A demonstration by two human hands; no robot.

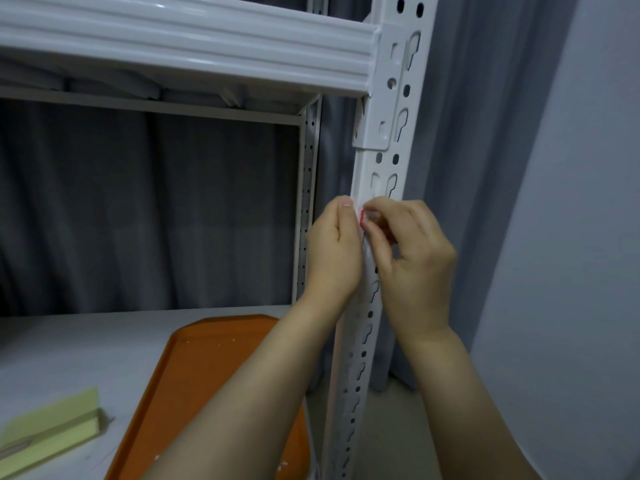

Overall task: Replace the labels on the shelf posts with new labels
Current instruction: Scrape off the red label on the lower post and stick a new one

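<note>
A white perforated shelf post rises on the right of the rack. A small red label shows on its front edge, mostly hidden by fingers. My right hand pinches the label between thumb and forefinger. My left hand rests against the post's left side, its thumb tip beside the label. Whether the left fingers grip the label or only press the post, I cannot tell.
An orange tray with small white scraps lies on the grey shelf board. A pale green pad of label sheets sits at the lower left. A white beam crosses above. Grey curtains hang behind.
</note>
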